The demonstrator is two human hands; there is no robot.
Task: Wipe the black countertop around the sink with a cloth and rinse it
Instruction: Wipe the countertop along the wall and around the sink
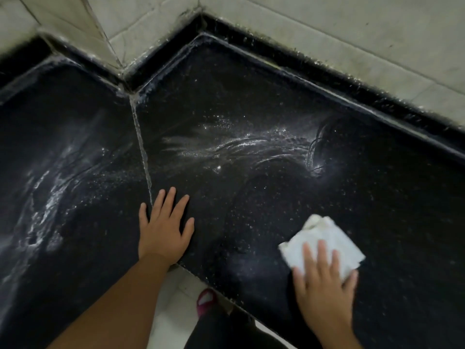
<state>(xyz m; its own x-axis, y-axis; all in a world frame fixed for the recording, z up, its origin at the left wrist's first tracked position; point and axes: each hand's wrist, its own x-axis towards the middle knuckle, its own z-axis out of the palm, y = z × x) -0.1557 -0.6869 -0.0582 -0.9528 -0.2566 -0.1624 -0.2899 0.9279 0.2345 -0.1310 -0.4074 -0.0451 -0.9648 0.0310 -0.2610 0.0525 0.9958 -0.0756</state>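
The step in hand looks like wiping the black bench point(251, 197) free of its white residue, and the pale seam point(142, 147) between the two slabs serves as the landmark. Left of the seam a broad streaky white smear point(50, 192) lies untouched, so a good job would carry the strokes across the seam and overlap them, not push the residue into the joint. Just at the seam's near end, the left hand point(164, 227) rests flat on the bench, fingers point(173, 205) straight and spread, holding nothing; it appears to brace the person's weight and should stay planted on a part that is wiped last. Right of the seam, farther back, a second patch of white swirls point(251, 144) curls across the dark stone. Well to the right of the seam and near the front edge, the right hand point(324, 280) presses the folded white cloth point(324, 240) flat on the bench, its fingers extended over it, not curled round it. Firm, even pressure and long pulls toward the front edge would likely lift the residue best, with a rinse once the cloth loads up. Behind the seam, grimy pale wall tiles point(327, 34) meet in a corner; the sink is out of view. Below the front edge, pale floor point(173, 311) and a pink shoe point(206, 299) show.
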